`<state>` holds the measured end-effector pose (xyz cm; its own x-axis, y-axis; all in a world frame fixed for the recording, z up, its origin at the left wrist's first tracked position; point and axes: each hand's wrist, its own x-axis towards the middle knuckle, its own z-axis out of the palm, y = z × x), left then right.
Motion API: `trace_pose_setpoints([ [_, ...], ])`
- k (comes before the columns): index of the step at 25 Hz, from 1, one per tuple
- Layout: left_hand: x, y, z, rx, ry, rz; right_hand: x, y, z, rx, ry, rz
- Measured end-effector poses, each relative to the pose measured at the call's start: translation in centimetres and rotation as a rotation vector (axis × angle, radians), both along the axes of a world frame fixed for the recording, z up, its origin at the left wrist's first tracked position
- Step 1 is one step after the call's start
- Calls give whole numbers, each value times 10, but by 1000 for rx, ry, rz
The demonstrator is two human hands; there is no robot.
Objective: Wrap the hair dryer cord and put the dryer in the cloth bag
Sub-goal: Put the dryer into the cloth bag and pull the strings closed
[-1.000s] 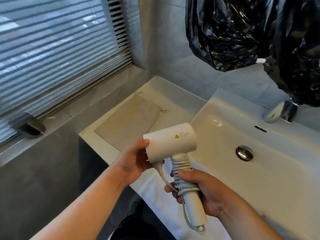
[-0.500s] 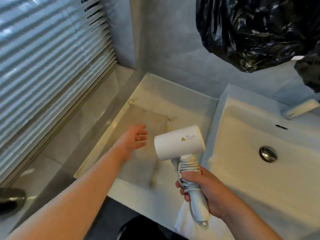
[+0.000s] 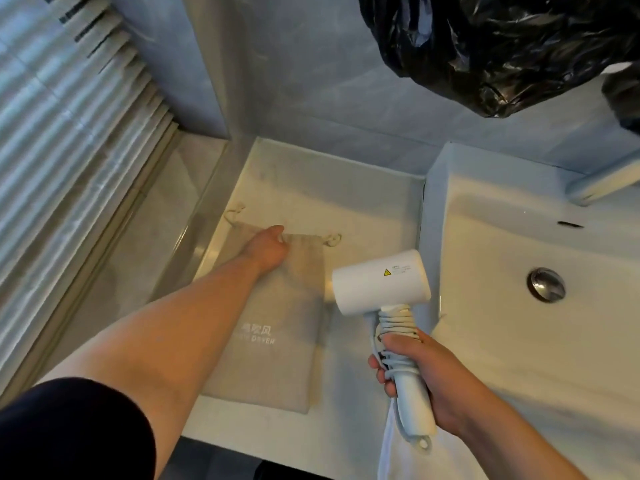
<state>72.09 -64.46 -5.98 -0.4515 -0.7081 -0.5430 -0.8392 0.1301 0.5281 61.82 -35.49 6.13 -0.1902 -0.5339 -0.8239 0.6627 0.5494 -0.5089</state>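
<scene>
The right hand (image 3: 426,379) is closed round the handle of the white hair dryer (image 3: 381,282), fingers curled over the lower turns of the cord (image 3: 394,322), which is wound in tight coils up the handle to the barrel; a short loop of cord hangs free below the fist, toward six o'clock. The dryer is held upright in the air, barrel level and pointing toward nine o'clock, above the seam between counter and basin. It looks like a light, rigid plastic body with a smooth shell that could slip, so the handle over the coils seems the right place to hold it, since the fingers also pin the wrap in place. At about ten o'clock from the dryer, the left hand (image 3: 266,251) reaches out to the mouth of the beige cloth bag (image 3: 277,341), its fingers bent down onto the top hem; whether they already pinch the fabric I cannot tell. The bag lies flat and limp on the pale countertop (image 3: 346,209), mouth toward twelve o'clock, with the drawstring (image 3: 332,239) trailing from its corners. Being soft, it will likely need its hem lifted and spread before the barrel goes in. At three o'clock is the white basin (image 3: 519,341) with its metal drain stopper (image 3: 546,284); a black plastic bag (image 3: 485,46) hangs at one o'clock, and window blinds (image 3: 69,133) fill nine to eleven o'clock.
</scene>
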Motion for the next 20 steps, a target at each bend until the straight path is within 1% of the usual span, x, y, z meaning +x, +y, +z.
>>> trace_pose_setpoints([
  [2, -1, 1, -5, -28, 9, 19, -1, -6, -3, 7, 2, -10],
  [5, -1, 3, -6, -64, 55, 104, -1, -14, -5, 20, 8, -18],
  [10, 1, 9, 15, -132, 16, 208, 0, -19, -1, 1, 21, -38],
  [12, 1, 12, 33, -162, 97, 202, 0, -14, 3, -10, 30, -43],
  [14, -3, 12, 57, -228, 206, 126, 0, -6, 7, -20, 34, -54],
  [16, -9, 10, 89, -321, 284, 3, -1, 3, 11, -34, 44, -68],
  [18, -16, 6, 123, -422, 293, -114, 0, 11, 15, -57, 57, -75],
  [20, -19, 5, 152, -570, 279, -268, 0, 20, 20, -83, 68, -85],
])
